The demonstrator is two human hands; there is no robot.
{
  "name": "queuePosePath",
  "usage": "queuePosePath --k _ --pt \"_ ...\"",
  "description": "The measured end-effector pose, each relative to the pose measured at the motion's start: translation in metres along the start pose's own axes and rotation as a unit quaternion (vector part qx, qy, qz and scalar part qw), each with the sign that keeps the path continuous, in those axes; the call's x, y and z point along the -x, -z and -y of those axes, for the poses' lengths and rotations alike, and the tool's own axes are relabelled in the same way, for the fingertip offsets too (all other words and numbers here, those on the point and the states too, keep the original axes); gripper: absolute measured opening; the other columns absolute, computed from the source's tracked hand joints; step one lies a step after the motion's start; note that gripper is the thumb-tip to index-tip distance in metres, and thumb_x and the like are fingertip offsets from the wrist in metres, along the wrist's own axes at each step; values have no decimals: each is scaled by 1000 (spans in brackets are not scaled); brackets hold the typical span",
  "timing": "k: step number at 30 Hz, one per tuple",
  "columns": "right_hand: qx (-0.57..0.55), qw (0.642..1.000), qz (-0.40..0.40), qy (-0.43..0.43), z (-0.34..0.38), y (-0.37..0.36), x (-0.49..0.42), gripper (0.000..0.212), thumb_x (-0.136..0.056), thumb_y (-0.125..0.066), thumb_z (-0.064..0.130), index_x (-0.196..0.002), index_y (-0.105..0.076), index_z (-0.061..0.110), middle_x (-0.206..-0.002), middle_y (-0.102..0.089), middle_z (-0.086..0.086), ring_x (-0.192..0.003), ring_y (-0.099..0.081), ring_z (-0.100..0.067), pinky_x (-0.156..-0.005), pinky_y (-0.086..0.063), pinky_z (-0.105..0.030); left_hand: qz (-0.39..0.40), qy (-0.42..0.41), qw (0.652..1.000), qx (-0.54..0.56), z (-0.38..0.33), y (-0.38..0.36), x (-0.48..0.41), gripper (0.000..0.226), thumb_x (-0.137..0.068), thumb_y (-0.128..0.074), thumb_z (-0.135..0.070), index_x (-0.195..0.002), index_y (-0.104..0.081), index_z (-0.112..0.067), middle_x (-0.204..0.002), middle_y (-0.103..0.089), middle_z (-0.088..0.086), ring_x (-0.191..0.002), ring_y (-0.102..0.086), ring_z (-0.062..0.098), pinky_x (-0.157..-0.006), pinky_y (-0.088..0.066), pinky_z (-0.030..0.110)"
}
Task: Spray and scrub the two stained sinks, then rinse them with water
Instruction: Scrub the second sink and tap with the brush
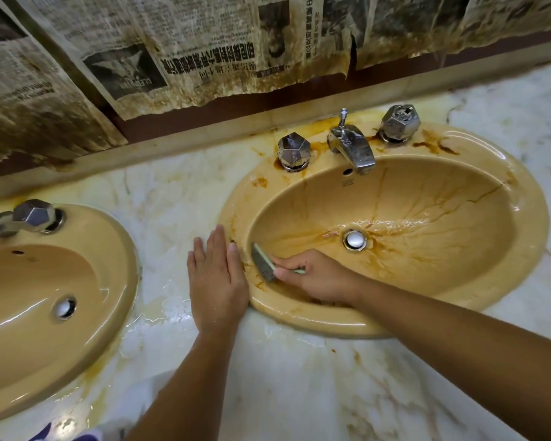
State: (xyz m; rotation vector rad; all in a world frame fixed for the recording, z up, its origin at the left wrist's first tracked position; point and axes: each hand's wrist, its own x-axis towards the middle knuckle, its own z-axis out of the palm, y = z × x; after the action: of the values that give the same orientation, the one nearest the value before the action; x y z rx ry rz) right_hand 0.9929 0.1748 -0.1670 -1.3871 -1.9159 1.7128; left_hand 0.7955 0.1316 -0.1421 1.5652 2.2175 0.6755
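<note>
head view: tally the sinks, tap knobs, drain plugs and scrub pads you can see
sinks: 2
tap knobs: 3
drain plugs: 2
scrub pad: 1
total: 8

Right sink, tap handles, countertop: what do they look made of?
Right sink: glazed ceramic by the look, glossy tan with sharp highlights, rust-brown streaks.
Tap handles: chromed metal, faceted, mirror reflections, tarnished.
Countertop: polished marble or a marble imitation, white with grey-brown veins; can't tell which.
</note>
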Motion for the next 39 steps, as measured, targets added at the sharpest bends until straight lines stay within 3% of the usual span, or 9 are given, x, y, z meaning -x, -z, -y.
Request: queuePosePath --k 2,7,9,12,18,23,29,34,39 --pt "25 1000 9 2 -10 7 1 31 -101 -64 35 -131 -70 28 -125 -62 31 -110 -55 18 -94 -41 -7 -2 2 1000 -1 0 0 1 55 -110 -17 -49 -161 -24 -32 -166 -29 -8 -157 -7 12 -129 -4 37" --pt "205 958 -136 -148 -39 41 -29 25 -104 -56 27 -95 -73 10 -97 -69 -10 -98 -66 -31 -78 -47 -31 -4 1 1000 -2 -1 0 0 54 -110 -17 -48 -161 -25 -31 -166 -30 -7 -157 -8 14 -129 -6 39" --pt "123 987 -65 -80 -17 26 -23 26 -103 -61 31 -84 -77 21 -92 -72 4 -94 -67 -16 -75 -46 -20 -2 1 1000 -3 0 -1 0 56 -109 -16 -49 -161 -24 -31 -166 -30 -7 -157 -8 15 -129 -6 40" --pt "45 997 55 -5 -4 15 6 27 -101 -65 37 -121 -76 25 -120 -64 33 -108 -59 15 -89 -41 -4 -1 -2 1000 -6 0 0 0 57 -109 -15 -50 -161 -24 -31 -165 -30 -6 -157 -9 16 -129 -7 41" --pt "373 904 -89 -190 -41 65 -15 31 -104 -54 36 -110 -72 13 -95 -62 -5 -94 -64 -26 -76 -48 -32 -1 1 1000 -8 -1 1 1 56 -109 -16 -49 -161 -23 -31 -166 -29 -8 -157 -8 15 -129 -5 38" --pt "29 994 103 -31 6 24 10 28 -101 -64 39 -122 -76 25 -123 -65 32 -114 -58 14 -94 -40 -4 2 -7 1000 -15 1 -1 -1 57 -109 -15 -50 -161 -23 -30 -165 -30 -5 -157 -10 17 -129 -5 40" --pt "315 932 -31 -176 -39 60 -8 33 -102 -60 39 -123 -73 18 -110 -69 -7 -100 -60 -22 -81 -46 -30 -3 0 1000 -8 0 -1 0 55 -109 -17 -49 -161 -24 -31 -166 -29 -7 -157 -8 14 -129 -7 41" --pt "-16 995 95 -4 21 17 7 34 -98 -68 37 -132 -68 33 -126 -65 26 -115 -57 14 -99 -41 -8 0 -3 1000 -10 0 -1 -2 54 -110 -18 -45 -161 -26 -30 -166 -30 -5 -157 -10 17 -129 -6 39" --pt "149 985 9 -84 -31 39 -10 35 -101 -64 35 -134 -68 24 -128 -72 5 -115 -64 -10 -91 -46 -24 -2 4 1000 -9 -1 -1 -1 53 -110 -18 -45 -161 -24 -32 -166 -28 -7 -157 -7 13 -129 -5 38"
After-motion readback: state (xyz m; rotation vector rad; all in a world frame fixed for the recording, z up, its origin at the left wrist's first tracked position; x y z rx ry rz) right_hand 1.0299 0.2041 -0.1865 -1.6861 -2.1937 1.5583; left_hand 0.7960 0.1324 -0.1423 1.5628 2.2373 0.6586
